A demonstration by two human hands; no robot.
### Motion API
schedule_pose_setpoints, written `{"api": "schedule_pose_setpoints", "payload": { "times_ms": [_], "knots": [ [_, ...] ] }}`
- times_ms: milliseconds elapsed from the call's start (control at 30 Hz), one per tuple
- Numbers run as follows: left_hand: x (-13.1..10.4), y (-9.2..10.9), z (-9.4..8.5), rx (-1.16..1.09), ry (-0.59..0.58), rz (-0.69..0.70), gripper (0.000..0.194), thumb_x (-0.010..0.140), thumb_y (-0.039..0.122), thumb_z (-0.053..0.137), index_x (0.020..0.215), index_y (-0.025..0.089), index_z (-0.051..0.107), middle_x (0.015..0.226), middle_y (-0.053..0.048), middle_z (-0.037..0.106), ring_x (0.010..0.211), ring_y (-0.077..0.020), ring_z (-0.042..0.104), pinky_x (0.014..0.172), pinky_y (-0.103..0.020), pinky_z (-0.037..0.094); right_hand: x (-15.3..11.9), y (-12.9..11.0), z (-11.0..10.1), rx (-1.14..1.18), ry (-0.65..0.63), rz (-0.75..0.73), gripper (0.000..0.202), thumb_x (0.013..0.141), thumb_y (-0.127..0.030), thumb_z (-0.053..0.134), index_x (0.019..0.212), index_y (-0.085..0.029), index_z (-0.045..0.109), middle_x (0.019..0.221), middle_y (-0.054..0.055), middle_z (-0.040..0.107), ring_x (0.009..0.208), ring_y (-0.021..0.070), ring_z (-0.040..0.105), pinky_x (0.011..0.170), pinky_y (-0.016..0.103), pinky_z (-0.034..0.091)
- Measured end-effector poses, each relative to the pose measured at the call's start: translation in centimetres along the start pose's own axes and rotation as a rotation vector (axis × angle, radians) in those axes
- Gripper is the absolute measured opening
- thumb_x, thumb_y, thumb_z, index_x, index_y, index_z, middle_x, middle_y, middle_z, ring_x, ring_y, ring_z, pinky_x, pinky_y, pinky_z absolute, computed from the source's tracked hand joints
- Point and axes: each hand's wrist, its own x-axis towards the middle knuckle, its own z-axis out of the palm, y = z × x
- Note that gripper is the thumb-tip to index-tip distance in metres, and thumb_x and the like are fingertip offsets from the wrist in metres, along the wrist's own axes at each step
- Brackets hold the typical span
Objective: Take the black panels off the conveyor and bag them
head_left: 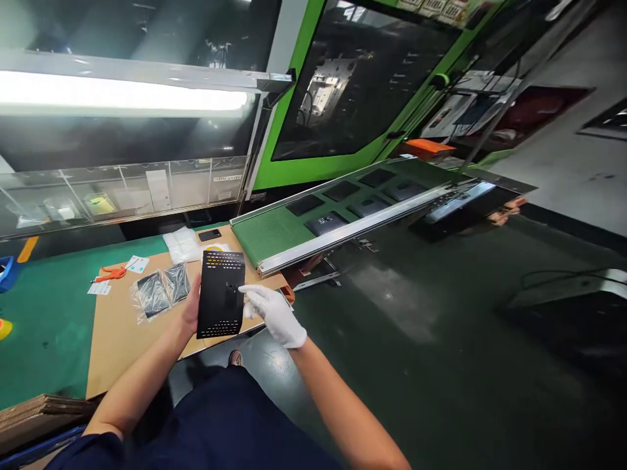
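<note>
A black plastic cover (220, 297) with rows of slots near both ends and small holes in its middle is tilted up before me. My bare left hand (192, 305) grips its left side, the fingers mostly hidden behind it. At the right edge is my right hand (274, 312) in a white glove. Its index fingertip lies on the edge by the holes, and the lower fingers are bent in against the side. Left of the cover, two dark parts in clear plastic bags (162, 290) lie on a cardboard sheet (115, 339).
Several black covers (327, 223) lie on a green conveyor belt (264, 232). Orange cutters (113, 273), paper tags (99, 288), clear bags (181, 245) and a phone (210, 235) are on the bench. A green-framed machine (294, 173) stands behind; stacked cardboard (44, 411) is lower left.
</note>
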Motion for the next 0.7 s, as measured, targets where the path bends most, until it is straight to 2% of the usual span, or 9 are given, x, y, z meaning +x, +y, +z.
{"api": "schedule_pose_setpoints", "payload": {
  "times_ms": [100, 200, 267, 333, 433, 533, 600, 700],
  "knots": [
    [-0.9, 0.1, -0.2, 0.007, -0.051, 0.078, 0.090, 0.087, 0.080, 0.057, 0.149, 0.015, 0.055, 0.152, -0.019, 0.058, 0.149, -0.0397, 0.044, 0.126, -0.062, 0.025, 0.2, -1.7, 0.0, -0.158, 0.105, -0.104, 0.034, 0.084, -0.051, 0.078, 0.098, -0.020, 0.076, 0.073, 0.002, 0.074, 0.058, 0.0158, 0.062, 0.059, 0.032, 0.051],
    [-1.7, 0.0, 0.0, 0.038, -0.113, 0.085, 0.094, 0.084, 0.080, 0.060, 0.148, 0.012, 0.056, 0.152, -0.023, 0.057, 0.152, -0.0423, 0.039, 0.125, -0.067, 0.023, 1.0, -2.6, 0.5, -0.171, 0.215, -0.234, 0.038, 0.077, -0.047, 0.086, 0.102, -0.022, 0.074, 0.099, 0.006, 0.078, 0.081, 0.0199, 0.071, 0.078, 0.036, 0.059],
    [-2.2, -0.2, 0.4, 0.059, -0.121, 0.073, 0.095, 0.084, 0.081, 0.060, 0.146, 0.010, 0.058, 0.151, -0.024, 0.058, 0.152, -0.0443, 0.038, 0.124, -0.069, 0.022, 1.6, -2.6, 1.4, -0.107, 0.210, -0.288, 0.048, 0.073, -0.043, 0.089, 0.113, -0.023, 0.071, 0.113, 0.009, 0.077, 0.098, 0.0229, 0.073, 0.093, 0.040, 0.059],
    [-2.6, -0.6, 1.0, 0.068, -0.114, 0.081, 0.094, 0.083, 0.081, 0.060, 0.146, 0.011, 0.058, 0.152, -0.024, 0.057, 0.152, -0.0451, 0.038, 0.124, -0.070, 0.022, 2.0, -2.5, 2.4, -0.035, 0.166, -0.300, 0.057, 0.072, -0.040, 0.090, 0.122, -0.024, 0.068, 0.122, 0.010, 0.076, 0.109, 0.0244, 0.072, 0.101, 0.043, 0.057],
    [-2.9, -1.0, 1.9, 0.087, -0.119, 0.099, 0.098, 0.079, 0.081, 0.066, 0.152, 0.017, 0.052, 0.156, -0.021, 0.054, 0.152, -0.0451, 0.038, 0.124, -0.069, 0.023, 2.0, -2.3, 3.3, 0.040, 0.117, -0.289, 0.057, 0.073, -0.037, 0.089, 0.125, -0.023, 0.068, 0.124, 0.009, 0.076, 0.114, 0.0249, 0.071, 0.106, 0.044, 0.056],
    [-3.0, -1.3, 2.7, 0.153, -0.113, 0.097, 0.099, 0.076, 0.079, 0.071, 0.153, 0.019, 0.052, 0.156, -0.020, 0.055, 0.150, -0.0448, 0.041, 0.124, -0.066, 0.027, 1.5, -2.8, 2.8, 0.052, 0.114, -0.272, 0.057, 0.075, -0.036, 0.088, 0.126, -0.022, 0.069, 0.122, 0.009, 0.076, 0.112, 0.0252, 0.072, 0.106, 0.045, 0.056],
    [-2.9, -1.6, 3.0, 0.225, -0.099, 0.100, 0.094, 0.077, 0.077, 0.072, 0.150, 0.019, 0.056, 0.154, -0.020, 0.056, 0.149, -0.0442, 0.044, 0.124, -0.064, 0.029, 0.7, -3.5, 2.1, -0.026, 0.153, -0.319, 0.059, 0.076, -0.037, 0.088, 0.130, -0.024, 0.068, 0.124, 0.009, 0.076, 0.112, 0.0258, 0.072, 0.107, 0.047, 0.056],
    [-2.6, -2.4, 3.3, 0.383, -0.099, 0.138, 0.088, 0.077, 0.074, 0.075, 0.144, 0.018, 0.063, 0.151, -0.020, 0.059, 0.148, -0.0441, 0.045, 0.124, -0.061, 0.031, -1.1, -5.5, 1.3, -0.286, 0.235, -0.481, 0.058, 0.079, -0.038, 0.087, 0.133, -0.028, 0.068, 0.132, 0.008, 0.072, 0.119, 0.0265, 0.068, 0.113, 0.049, 0.050]
  ]
}}
